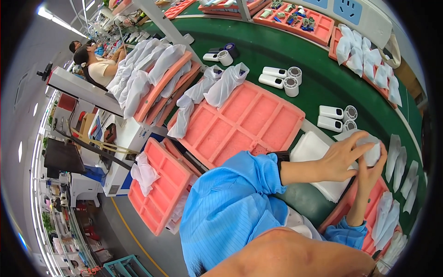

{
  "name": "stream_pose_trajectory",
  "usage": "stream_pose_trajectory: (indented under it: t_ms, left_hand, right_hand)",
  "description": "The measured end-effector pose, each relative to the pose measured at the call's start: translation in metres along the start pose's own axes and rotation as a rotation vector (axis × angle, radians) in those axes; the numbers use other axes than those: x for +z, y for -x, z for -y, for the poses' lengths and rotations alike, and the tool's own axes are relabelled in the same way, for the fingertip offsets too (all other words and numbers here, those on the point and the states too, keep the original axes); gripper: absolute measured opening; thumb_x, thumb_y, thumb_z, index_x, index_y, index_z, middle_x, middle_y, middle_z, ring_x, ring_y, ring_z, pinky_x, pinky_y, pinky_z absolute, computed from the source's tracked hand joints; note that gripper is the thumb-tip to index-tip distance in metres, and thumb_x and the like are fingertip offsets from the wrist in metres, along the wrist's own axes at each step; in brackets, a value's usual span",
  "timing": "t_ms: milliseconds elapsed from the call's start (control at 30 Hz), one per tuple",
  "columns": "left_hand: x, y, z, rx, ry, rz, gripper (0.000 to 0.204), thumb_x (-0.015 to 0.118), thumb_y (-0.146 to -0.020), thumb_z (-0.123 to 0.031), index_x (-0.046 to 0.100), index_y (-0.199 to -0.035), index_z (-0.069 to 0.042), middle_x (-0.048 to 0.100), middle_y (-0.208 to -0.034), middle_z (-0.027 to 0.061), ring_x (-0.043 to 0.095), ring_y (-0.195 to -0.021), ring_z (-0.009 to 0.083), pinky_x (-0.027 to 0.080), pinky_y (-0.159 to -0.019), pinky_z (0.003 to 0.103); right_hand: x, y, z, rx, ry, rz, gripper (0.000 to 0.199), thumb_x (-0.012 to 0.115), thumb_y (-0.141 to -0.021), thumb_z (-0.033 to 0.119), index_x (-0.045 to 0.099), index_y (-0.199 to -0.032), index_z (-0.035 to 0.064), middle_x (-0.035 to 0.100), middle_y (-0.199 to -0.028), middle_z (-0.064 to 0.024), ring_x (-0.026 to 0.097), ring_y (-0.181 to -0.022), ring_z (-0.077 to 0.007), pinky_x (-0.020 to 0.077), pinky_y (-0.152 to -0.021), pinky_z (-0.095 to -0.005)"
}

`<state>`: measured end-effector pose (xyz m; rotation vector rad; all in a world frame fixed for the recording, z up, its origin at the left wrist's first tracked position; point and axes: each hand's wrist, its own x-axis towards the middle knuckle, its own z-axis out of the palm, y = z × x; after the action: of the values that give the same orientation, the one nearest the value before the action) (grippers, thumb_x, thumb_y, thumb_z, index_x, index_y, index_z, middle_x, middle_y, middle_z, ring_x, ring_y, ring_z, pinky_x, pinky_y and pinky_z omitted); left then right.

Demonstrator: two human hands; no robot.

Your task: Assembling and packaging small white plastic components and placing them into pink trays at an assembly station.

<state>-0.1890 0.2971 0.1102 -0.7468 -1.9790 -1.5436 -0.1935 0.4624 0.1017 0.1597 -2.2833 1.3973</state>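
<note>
Both my hands are at the right side, fingers curled round a small white wrapped bundle [372, 156]. My left hand [339, 159] reaches in from the left and pinches it from above. My right hand [370, 173] comes up from below and grips its lower side. The fingers hide much of the bundle, so its contents cannot be seen. Just beyond my left hand, white handheld devices [330, 123] lie beside round grilled heads [350, 113] on the green bench. Beneath my left forearm rests a stack of white sheets [310, 150].
A large pink divided tray [272, 122] with wrapped pieces [226, 87] lies to the left. Stacked pink trays [161, 90] stand behind it. More devices [271, 81] sit on the green bench [203, 34]. Folded white sleeves [393, 157] lie at right. A person [99, 69] sits far left.
</note>
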Motion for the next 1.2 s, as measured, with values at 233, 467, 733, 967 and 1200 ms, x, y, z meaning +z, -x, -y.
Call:
stream_pose_trajectory:
  t_ms: [233, 467, 733, 967, 1200]
  left_hand:
    - [-0.027, -0.020, 0.011, -0.207, 0.374, 0.207, 0.045, 0.074, -0.064, -0.005, 0.061, -0.107, -0.009, 0.049, -0.119, 0.0113, 0.056, -0.103, 0.0296, 0.048, -0.085, 0.035]
    - [-0.022, -0.019, 0.020, -0.342, 0.313, -0.148, 0.044, 0.080, -0.065, -0.011, 0.061, -0.104, -0.010, 0.046, -0.115, 0.0090, 0.048, -0.109, 0.0243, 0.042, -0.090, 0.035]
    - [-0.007, -0.005, 0.024, -0.169, 0.247, -0.218, 0.048, 0.086, -0.063, -0.018, 0.057, -0.100, -0.008, 0.042, -0.119, 0.0105, 0.045, -0.112, 0.0251, 0.038, -0.095, 0.038]
    - [-0.007, -0.003, 0.020, -0.118, 0.266, -0.275, 0.044, 0.085, -0.065, -0.017, 0.057, -0.097, -0.007, 0.042, -0.119, 0.0101, 0.043, -0.111, 0.0243, 0.036, -0.094, 0.036]
    - [-0.013, -0.005, 0.021, 0.005, -0.078, -0.201, 0.025, 0.080, -0.071, -0.015, 0.062, -0.084, -0.006, 0.047, -0.113, 0.0075, 0.046, -0.104, 0.0203, 0.037, -0.087, 0.032]
  right_hand:
    - [0.008, 0.004, 0.028, -0.185, -0.148, 0.263, 0.068, 0.072, -0.076, 0.014, 0.039, -0.134, 0.0013, 0.050, -0.125, -0.0136, 0.050, -0.115, -0.0235, 0.0420, -0.096, -0.0334]
    - [-0.001, -0.005, -0.026, -0.082, 0.169, 0.114, 0.031, 0.067, -0.082, 0.012, 0.061, -0.110, 0.0018, 0.066, -0.100, -0.0087, 0.061, -0.092, -0.0169, 0.0484, -0.079, -0.0320]
    - [0.014, 0.009, 0.013, -0.257, 0.452, -0.038, 0.037, 0.070, -0.071, 0.005, 0.052, -0.103, -0.0003, 0.059, -0.086, -0.0168, 0.059, -0.076, -0.0379, 0.0482, -0.062, -0.0409]
    - [0.021, 0.013, 0.017, -0.346, 0.533, -0.049, 0.037, 0.069, -0.071, 0.003, 0.052, -0.103, -0.0018, 0.059, -0.087, -0.0160, 0.060, -0.076, -0.0352, 0.0483, -0.061, -0.0398]
    - [0.020, 0.012, 0.015, -0.167, 0.441, 0.093, 0.036, 0.071, -0.074, 0.009, 0.053, -0.104, -0.0002, 0.060, -0.093, -0.0155, 0.061, -0.080, -0.0340, 0.0489, -0.064, -0.0381]
